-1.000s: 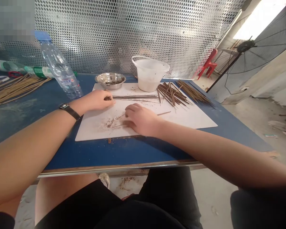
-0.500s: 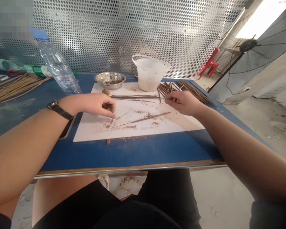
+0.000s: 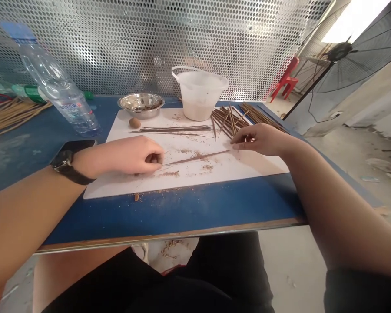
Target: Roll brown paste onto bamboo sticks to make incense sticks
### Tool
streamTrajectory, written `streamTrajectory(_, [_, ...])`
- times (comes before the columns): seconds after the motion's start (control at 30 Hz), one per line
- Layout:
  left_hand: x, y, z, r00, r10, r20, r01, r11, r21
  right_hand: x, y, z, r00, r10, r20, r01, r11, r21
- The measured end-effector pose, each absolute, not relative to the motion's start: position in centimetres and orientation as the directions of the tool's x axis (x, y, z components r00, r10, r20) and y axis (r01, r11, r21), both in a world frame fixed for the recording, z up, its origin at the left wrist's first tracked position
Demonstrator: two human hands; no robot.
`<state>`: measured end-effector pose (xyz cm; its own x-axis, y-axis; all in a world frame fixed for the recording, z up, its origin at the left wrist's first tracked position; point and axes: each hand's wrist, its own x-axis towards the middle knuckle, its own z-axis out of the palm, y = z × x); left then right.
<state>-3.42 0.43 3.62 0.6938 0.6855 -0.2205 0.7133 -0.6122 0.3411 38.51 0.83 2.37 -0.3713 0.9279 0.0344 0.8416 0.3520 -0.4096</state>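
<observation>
A thin brown incense stick (image 3: 195, 158), coated thicker along its middle and right, lies slantwise low over the white board (image 3: 143, 182). At its thin left end, my left hand (image 3: 133, 154) is closed in a pinch. The curled fingertips of my right hand (image 3: 260, 138) meet at the stick's right end; their exact contact is partly hidden. Behind the stick, several thin dark sticks (image 3: 176, 129) lie side by side. A pile of thicker brown sticks (image 3: 226, 121) rests just beyond my right hand. Brown powder (image 3: 207, 168) is scattered over the board.
A white plastic bucket (image 3: 200, 95) and a metal bowl (image 3: 141, 105) stand at the back, with a brown ball (image 3: 134, 123) near the bowl. A water bottle (image 3: 58, 87) leans at left, close to a phone (image 3: 81, 145). More sticks (image 3: 259, 116) lie back right.
My left hand has moved to the stick's left end and closed there. My right hand has come from the pile down to its right end. The view has shifted slightly.
</observation>
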Motion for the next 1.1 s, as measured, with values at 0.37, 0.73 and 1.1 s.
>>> streamTrajectory(0.37, [-4.0,1.7,3.7,0.623,0.752,-0.217,0.776,-0.559,0.292,38.2,0.8,2.3,-0.478,0.879,-0.012,0.790,0.423,-0.443])
streamTrajectory(0.73, [-3.8,1.2,3.8,0.667,0.704,-0.243,0.732,-0.559,0.390,33.2,1.0,0.4,-0.472,0.812,0.344,0.773,0.568,-0.282])
streamTrajectory(1.1, [-4.7,2.9,3.3,0.581,0.797,-0.165,0.786,-0.498,0.366,27.8,2.0,-2.3,-0.525,0.841,0.128,0.800,0.540,-0.262])
